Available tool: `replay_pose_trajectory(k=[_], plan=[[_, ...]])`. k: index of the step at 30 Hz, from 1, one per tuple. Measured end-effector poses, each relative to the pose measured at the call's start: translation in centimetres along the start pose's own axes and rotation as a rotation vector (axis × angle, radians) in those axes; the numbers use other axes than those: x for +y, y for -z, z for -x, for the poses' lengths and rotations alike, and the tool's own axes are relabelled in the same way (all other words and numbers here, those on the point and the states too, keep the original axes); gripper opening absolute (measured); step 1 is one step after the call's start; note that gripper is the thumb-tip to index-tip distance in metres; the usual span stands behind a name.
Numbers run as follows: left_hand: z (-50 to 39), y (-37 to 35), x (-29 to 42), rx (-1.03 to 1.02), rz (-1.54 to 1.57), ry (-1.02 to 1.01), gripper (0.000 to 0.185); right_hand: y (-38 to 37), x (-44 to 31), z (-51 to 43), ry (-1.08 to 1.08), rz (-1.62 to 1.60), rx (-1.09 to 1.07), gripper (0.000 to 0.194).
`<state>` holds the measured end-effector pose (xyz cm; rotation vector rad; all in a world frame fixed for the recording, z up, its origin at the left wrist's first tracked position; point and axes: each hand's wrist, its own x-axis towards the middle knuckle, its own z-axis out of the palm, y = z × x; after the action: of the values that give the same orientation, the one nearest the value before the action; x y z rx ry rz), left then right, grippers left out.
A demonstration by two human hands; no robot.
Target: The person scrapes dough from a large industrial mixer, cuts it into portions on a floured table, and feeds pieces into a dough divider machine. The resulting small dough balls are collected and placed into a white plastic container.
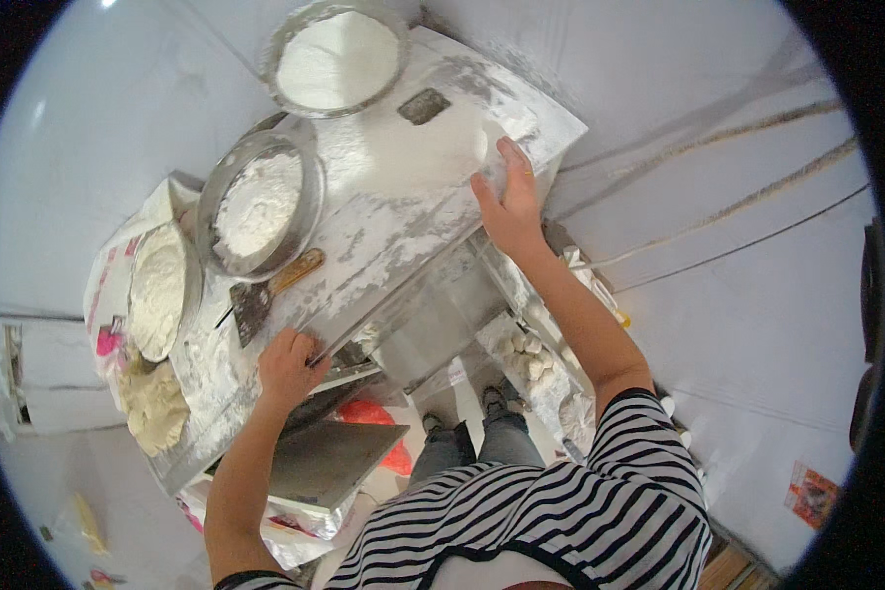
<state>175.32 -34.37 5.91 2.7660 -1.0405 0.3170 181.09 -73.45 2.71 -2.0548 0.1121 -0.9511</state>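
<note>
My left hand [291,370] is curled at the front edge of a floured worktable [383,228], near its left part. Over the table's right end, my right hand [515,203] has thumb and fingers apart. Its fingertips are close to a whitish, blurred thing [493,147]; contact is unclear. A dough scraper [254,306] with a wooden handle lies beyond my left hand. Beside it stands a metal bowl [310,214] with white flour [258,203]. Between my hands, below the edge, a grey smooth panel [442,317] slopes toward my feet.
Another flour-filled bowl [405,51] stands at the back. A flour sack [110,273], an oval basin [162,295] and a dough lump [153,409] sit left. A dark rectangular object [424,107] lies on the table. Below are a flat metal panel [339,457] and white pieces [527,354] in a floured container.
</note>
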Motion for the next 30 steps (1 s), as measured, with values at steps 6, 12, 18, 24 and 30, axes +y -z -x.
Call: replay_pose_trajectory(k=[6,12,18,24,30], plan=[[0.6,-0.1,-0.5,-0.002,-0.003,0.042,0.035,-9.1,-0.1,-5.1,-0.264,0.181,-0.073,0.071],[0.8,0.0,-0.8,-0.042,0.033,0.064,0.033,-8.2,-2.0,-8.3,0.118,-0.069,-0.4,0.057],[0.9,0.0,-1.0,-0.03,0.043,0.064,0.035,-6.2,-3.6,-3.5,0.285,-0.249,-1.193,0.049],[1.0,-0.2,-1.2,-0.055,0.074,0.084,0.032,-9.2,-2.1,-9.7,0.153,0.164,-1.147,0.055],[0.4,0.4,-0.5,-0.046,0.088,0.085,0.029,-9.9,-3.2,-9.9,-0.076,0.018,-0.909,0.066]])
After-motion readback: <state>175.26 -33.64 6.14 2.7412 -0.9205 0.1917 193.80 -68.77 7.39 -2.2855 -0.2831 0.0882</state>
